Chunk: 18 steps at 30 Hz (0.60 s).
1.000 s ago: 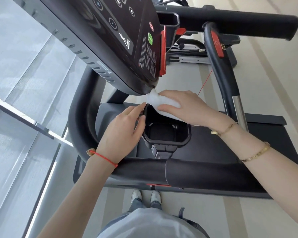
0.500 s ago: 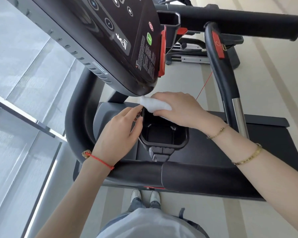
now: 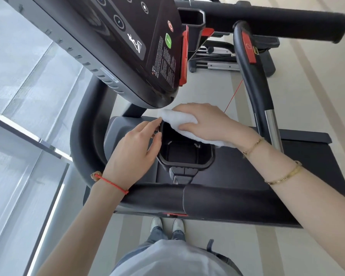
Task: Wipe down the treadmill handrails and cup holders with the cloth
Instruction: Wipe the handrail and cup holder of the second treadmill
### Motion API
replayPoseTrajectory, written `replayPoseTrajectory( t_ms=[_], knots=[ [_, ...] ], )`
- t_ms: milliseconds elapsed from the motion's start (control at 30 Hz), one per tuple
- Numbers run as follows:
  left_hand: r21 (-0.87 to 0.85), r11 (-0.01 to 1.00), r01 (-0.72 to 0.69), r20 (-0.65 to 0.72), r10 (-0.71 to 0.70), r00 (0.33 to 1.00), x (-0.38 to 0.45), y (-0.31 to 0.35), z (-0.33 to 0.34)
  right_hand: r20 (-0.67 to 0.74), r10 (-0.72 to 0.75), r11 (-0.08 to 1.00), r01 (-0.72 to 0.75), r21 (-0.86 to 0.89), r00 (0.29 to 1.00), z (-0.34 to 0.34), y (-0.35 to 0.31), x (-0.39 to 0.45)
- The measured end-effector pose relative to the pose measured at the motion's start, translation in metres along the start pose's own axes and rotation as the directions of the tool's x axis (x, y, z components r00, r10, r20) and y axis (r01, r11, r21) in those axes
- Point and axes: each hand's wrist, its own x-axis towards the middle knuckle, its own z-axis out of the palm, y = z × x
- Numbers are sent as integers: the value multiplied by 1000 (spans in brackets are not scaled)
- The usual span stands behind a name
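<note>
A black square cup holder (image 3: 184, 163) hangs below the treadmill console (image 3: 139, 46). My right hand (image 3: 204, 122) presses a folded white cloth (image 3: 179, 122) onto the holder's far rim, fingers curled over it. My left hand (image 3: 131, 154) pinches the holder's left rim with thumb and fingers. A black padded handrail (image 3: 197, 200) crosses in front of me, just below the holder. A second handrail (image 3: 255, 80) with a chrome section rises at the right.
A glass wall with metal frames (image 3: 28, 140) runs along the left. The dark treadmill belt (image 3: 299, 154) lies at the right. Another black bar (image 3: 277, 18) and more gym equipment (image 3: 217, 62) stand at the top. My feet (image 3: 167, 224) are on the pale floor.
My right hand slid the cloth along the holder's far rim, left then back over it. My left hand kept its hold on the left rim.
</note>
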Motion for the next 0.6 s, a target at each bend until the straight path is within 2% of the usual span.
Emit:
replayPoseTrajectory(
  t_ms=[100,167,233,333,400,500,600],
  knots=[
    [-3,1000,5,2,-5,1000,0,1,-1,-41,57,995,-53,85,998,-1,2,-4],
    [0,1000,3,5,-3,1000,0,1,-1,-125,181,963,-150,223,976,1,6,-23],
    [1,1000,1,7,-1,1000,0,1,-1,-136,318,875,-236,422,938,11,9,-45],
    [8,1000,1,6,-1,1000,1,0,0,-56,414,728,-294,619,908,33,-3,-69],
    [13,1000,-6,11,5,1000,0,0,-1,-56,447,726,-326,606,893,35,-6,-64],
    [12,1000,-12,10,11,1000,0,0,-1,-110,414,848,-339,408,904,13,-2,-37],
    [5,1000,-17,-6,17,1000,0,0,-1,-80,381,851,-315,421,921,8,-1,-35]
  ],
)
